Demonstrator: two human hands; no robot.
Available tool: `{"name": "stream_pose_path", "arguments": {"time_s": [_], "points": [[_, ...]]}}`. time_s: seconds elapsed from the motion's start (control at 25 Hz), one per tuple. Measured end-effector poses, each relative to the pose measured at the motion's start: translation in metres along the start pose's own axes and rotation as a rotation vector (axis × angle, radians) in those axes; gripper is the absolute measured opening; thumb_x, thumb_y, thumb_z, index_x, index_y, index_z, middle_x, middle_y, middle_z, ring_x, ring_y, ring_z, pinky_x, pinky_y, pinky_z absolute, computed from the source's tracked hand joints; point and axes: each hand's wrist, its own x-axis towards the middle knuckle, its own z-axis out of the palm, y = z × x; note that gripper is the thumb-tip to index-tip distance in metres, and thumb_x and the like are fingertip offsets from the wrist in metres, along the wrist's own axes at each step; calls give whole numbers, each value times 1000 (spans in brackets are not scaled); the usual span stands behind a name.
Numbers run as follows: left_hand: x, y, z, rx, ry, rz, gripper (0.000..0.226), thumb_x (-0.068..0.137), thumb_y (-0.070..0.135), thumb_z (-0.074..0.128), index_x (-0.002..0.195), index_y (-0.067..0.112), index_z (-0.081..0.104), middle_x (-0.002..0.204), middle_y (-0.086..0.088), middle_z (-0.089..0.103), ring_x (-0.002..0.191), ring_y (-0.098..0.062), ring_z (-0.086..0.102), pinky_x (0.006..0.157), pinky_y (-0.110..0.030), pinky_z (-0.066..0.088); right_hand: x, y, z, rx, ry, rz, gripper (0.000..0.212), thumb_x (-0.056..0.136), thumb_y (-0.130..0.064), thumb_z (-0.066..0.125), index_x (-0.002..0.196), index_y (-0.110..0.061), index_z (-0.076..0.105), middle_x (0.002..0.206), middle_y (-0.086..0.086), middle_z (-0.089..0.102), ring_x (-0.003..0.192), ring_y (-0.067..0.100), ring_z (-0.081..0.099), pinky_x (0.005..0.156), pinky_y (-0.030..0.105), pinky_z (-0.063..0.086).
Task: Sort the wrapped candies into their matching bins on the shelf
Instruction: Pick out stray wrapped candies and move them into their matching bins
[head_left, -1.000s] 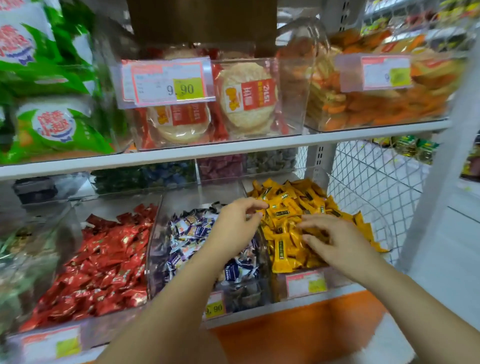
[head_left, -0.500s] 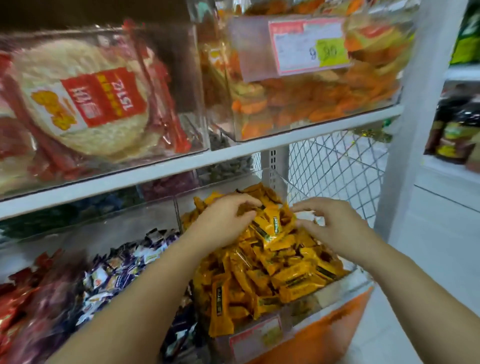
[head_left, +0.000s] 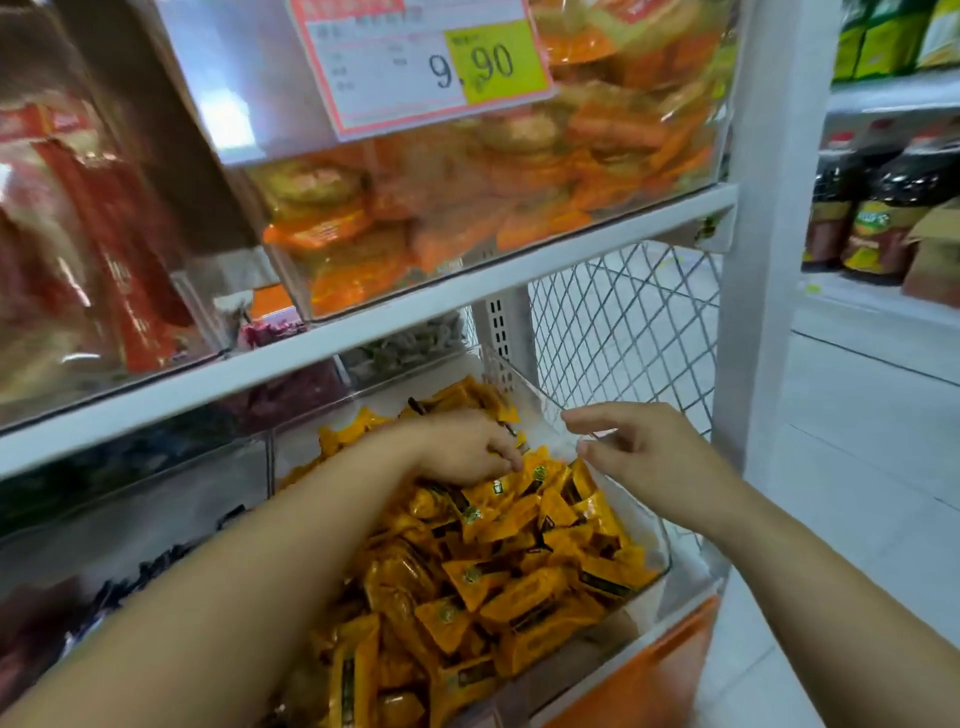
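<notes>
Yellow foil-wrapped candies (head_left: 519, 582) fill the clear plastic bin (head_left: 657, 545) on the lower shelf (head_left: 691, 582). My left hand (head_left: 462, 447) curls into them, grip hidden. My right hand (head_left: 649, 457) hovers spread, empty. No strays here; other bins probably remain.

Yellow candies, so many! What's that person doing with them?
A person has both hands at the clear bin of yellow candies. The left hand lies on the pile with its fingers curled down among the wrappers; whether it holds one is hidden. The right hand hovers by the bin's side wall, fingers loose, with nothing visible in it.
</notes>
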Motion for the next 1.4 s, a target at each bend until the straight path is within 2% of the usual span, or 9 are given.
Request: {"name": "stream_pose_path", "arguments": {"time_s": [0.16, 0.4, 0.56, 0.68, 0.8, 0.96, 1.12, 1.28, 1.4], "points": [[-23, -5, -4, -77, -138, -58, 32, 100, 24, 40, 128, 25, 56, 135, 7, 51, 122, -6, 44, 105, -26, 33, 0, -1, 0, 32, -13, 14, 26, 88, -15, 61, 111, -27, 66, 106, -14, 64, 82, -5, 64, 70, 7, 48], [-54, 0, -24, -187, -232, -82, 33, 100, 25, 39, 129, 33, 53, 140, 16, 44, 130, -1, 37, 110, -24, 25, -2, -4, 1, 26, -17, 28, 28, 87, -17, 63, 112, -30, 66, 110, -13, 65, 83, -6, 63, 77, 16, 48], [-41, -6, -39, -297, 124, -129, 27, 99, 24, 44, 121, 33, 56, 120, 20, 53, 110, 2, 48, 93, -19, 32, -1, -5, 1, 25, -25, 40, 28, 87, -17, 63, 111, -31, 66, 109, -14, 65, 83, -7, 62, 77, 15, 47], [-12, -12, -29, -269, 324, -129, 31, 98, 24, 44, 128, 28, 51, 130, 6, 53, 109, -6, 50, 91, -24, 38, -1, -6, 1, 49, -22, 53, 28, 87, -17, 62, 111, -31, 66, 108, -16, 65, 83, -8, 62, 78, 14, 47], [14, -23, -21, -243, 208, -186, 37, 99, 28, 38, 136, 27, 43, 134, -4, 51, 105, -20, 54, 96, -37, 42, -1, -6, 1, 65, -18, 60, 27, 87, -17, 63, 110, -32, 66, 109, -17, 65, 84, -5, 63, 78, 12, 47], [23, -27, -25, -211, 80, -187, 39, 101, 27, 31, 138, 26, 43, 145, 1, 39, 129, -18, 40, 111, -39, 28, 0, -5, 0, 63, -31, 67, 28, 86, -18, 64, 109, -33, 66, 111, -17, 64, 80, -6, 63, 75, 11, 46], [18, -19, -26, -242, 42, -170, 31, 100, 26, 37, 128, 23, 51, 123, 3, 50, 110, -15, 51, 97, -31, 40, 0, -6, 1, 44, -30, 54, 29, 87, -17, 63, 111, -34, 65, 112, -16, 64, 78, -7, 62, 74, 8, 45], [16, -18, -15, -128, -16, -123, 30, 98, 28, 44, 126, 26, 52, 120, 6, 52, 101, -6, 48, 89, -26, 35, -1, -7, 1, 39, -29, 49, 29, 87, -17, 63, 111, -34, 65, 112, -16, 64, 80, -6, 62, 73, 6, 44], [10, -10, -17, -362, -33, -132, 29, 95, 31, 42, 114, 20, 61, 117, -1, 61, 98, -11, 57, 87, -27, 41, -1, -6, 1, 23, -31, 47, 29, 87, -18, 62, 111, -35, 64, 111, -16, 64, 79, -7, 62, 68, 2, 43]]}}
